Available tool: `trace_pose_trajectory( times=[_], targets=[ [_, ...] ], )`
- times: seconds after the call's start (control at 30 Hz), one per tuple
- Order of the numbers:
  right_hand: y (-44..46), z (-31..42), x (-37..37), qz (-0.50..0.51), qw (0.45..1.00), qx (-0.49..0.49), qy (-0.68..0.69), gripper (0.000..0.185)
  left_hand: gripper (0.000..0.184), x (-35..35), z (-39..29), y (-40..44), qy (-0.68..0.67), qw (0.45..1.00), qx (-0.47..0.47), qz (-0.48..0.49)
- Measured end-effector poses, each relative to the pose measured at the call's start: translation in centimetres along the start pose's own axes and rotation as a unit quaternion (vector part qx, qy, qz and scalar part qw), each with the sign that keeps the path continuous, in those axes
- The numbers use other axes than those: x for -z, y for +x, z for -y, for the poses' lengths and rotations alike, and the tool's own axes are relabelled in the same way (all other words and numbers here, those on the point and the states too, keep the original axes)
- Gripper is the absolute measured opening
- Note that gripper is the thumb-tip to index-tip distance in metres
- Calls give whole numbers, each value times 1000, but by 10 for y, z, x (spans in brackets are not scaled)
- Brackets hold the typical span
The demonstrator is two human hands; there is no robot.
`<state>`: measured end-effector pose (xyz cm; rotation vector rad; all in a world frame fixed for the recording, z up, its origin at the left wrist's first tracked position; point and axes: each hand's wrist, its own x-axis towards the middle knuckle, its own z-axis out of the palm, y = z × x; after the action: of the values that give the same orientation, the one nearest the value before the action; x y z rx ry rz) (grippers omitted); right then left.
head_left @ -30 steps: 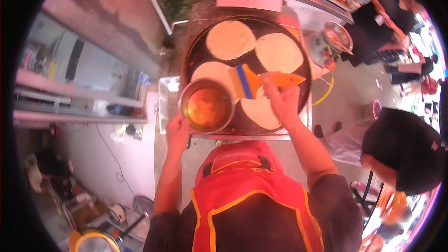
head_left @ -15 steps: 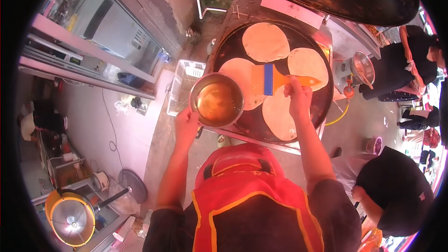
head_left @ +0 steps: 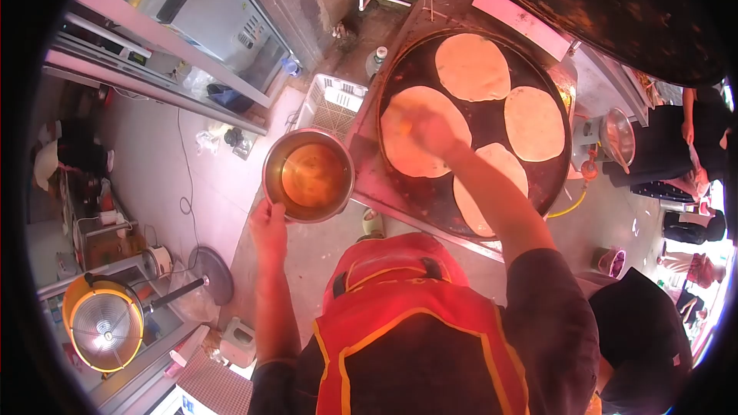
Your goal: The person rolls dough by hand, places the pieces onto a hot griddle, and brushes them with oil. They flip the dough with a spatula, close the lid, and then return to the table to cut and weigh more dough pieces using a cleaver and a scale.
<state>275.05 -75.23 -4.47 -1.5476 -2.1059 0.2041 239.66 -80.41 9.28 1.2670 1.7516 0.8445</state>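
My left hand (head_left: 269, 229) grips the rim of a round metal bowl (head_left: 340, 177) and holds it level, left of the griddle. Amber liquid (head_left: 314, 175), which looks like oil, lies in the bowl. My right hand (head_left: 432, 132) reaches over the left flatbread (head_left: 419, 157) and is smeared by motion. Of the brush (head_left: 405, 129) in it, only a faint orange blur shows. More pale flatbreads lie on the dark round griddle (head_left: 486, 121): one at the top (head_left: 473, 69), one at the right (head_left: 533, 124) and one at the bottom (head_left: 490, 188), partly behind my right forearm.
A large dark lid (head_left: 615, 8) is raised beyond the griddle. A white plastic basket (head_left: 342, 92) stands to its left, and a metal bowl (head_left: 617, 138) to its right. A person in dark clothes (head_left: 642, 330) is close at my right. A yellow-rimmed fan (head_left: 105, 330) stands lower left.
My right hand has moved left and down onto the left flatbread with the brush, which was plainly visible before. The bowl in my left hand has shifted left, away from the griddle. The view has turned slightly.
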Motion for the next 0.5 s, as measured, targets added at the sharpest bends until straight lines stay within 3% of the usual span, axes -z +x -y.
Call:
trace_pose_trajectory(
  times=[0.07, 0.13, 0.2, 0.3, 0.37, 0.4, 0.47, 0.5],
  targets=[
    [-20, 53, 14, -3, 995, 23, 99, 20, 17, 4, 13, 3, -12, 1000, -5, 9],
    [-54, 77, 24, -4, 980, -107, 169, 19, 17, 4, 20, 2, -23, 1000, -8, 15],
    [-86, 72, 30, -21, 921, -322, 217, 20, 17, -1, 21, 3, -34, 999, -13, 13],
    [-111, -4, 43, -120, 848, -482, 187, 29, 17, -5, 12, 2, -5, 999, -37, 39],
    [-103, -42, 62, -224, 875, -411, 124, 30, 16, -13, 9, 1, -6, 999, -30, 35],
    [-92, -53, 72, -162, 883, -430, 99, 27, 16, -16, 7, 0, -6, 999, -27, 33],
    [-66, -46, 71, -145, 918, -369, 4, 21, 16, -23, 7, 0, -30, 999, -18, 36],
    [-63, -46, 49, -162, 955, -245, -30, 17, 16, -27, 7, -1, -43, 998, -13, 38]
  ],
)
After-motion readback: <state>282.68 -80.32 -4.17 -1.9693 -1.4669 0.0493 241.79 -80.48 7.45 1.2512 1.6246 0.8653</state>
